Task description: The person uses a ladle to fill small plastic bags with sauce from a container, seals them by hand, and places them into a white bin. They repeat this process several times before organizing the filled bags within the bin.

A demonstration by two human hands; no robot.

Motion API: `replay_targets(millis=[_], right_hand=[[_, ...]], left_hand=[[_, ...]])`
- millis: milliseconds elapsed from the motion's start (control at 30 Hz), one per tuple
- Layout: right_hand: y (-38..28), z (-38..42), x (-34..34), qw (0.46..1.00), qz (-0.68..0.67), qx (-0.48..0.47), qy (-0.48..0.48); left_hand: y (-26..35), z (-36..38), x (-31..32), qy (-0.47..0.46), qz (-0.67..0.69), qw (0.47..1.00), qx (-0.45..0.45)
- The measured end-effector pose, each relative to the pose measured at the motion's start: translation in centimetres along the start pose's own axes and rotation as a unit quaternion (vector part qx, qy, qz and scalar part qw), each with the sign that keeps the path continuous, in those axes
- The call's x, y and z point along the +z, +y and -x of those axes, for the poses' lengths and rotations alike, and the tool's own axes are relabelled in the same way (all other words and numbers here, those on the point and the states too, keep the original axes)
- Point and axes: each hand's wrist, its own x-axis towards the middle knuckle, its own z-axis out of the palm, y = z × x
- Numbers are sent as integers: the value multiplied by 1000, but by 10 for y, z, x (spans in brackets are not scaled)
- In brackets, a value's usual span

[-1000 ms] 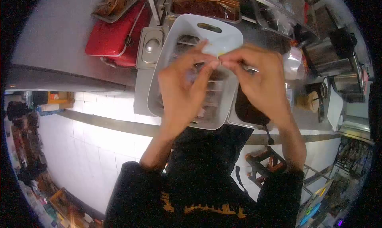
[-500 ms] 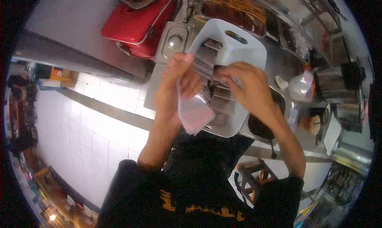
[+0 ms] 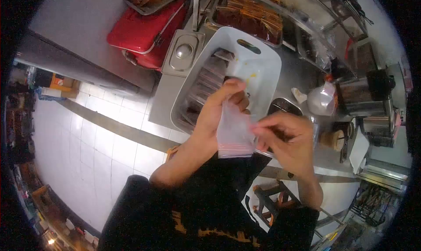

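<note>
My left hand grips a stack of clear zip bags, whose red-lined ends point down toward me. At the right edge of the stack, my right hand pinches the plastic between thumb and fingertips. Both hands are over the near side of a white basin with an oval handle hole. Flat plastic packets with dark brown contents lie in rows along its left side, partly hidden by my left hand. Yellowish bits dot the basin floor.
Behind the basin is a tray of skewered food. A lidded steel container and a red cooler box stand to the left. On the right are a dark-filled pan, a clear plastic bag and a large pot. A stool is below.
My left hand with the bags has moved right, away from the packets. My right hand has left the packets in the basin and come down to the bags' edge. The view has shifted slightly.
</note>
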Motion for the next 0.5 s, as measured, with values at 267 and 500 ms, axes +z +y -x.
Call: replay_targets(millis=[267,500], right_hand=[[16,21,-23,956,-219,71,183],[29,31,-24,990,15,-55,130]], left_hand=[[-4,21,-23,-72,-201,968,130],[-31,35,14,-155,-654,663,330]])
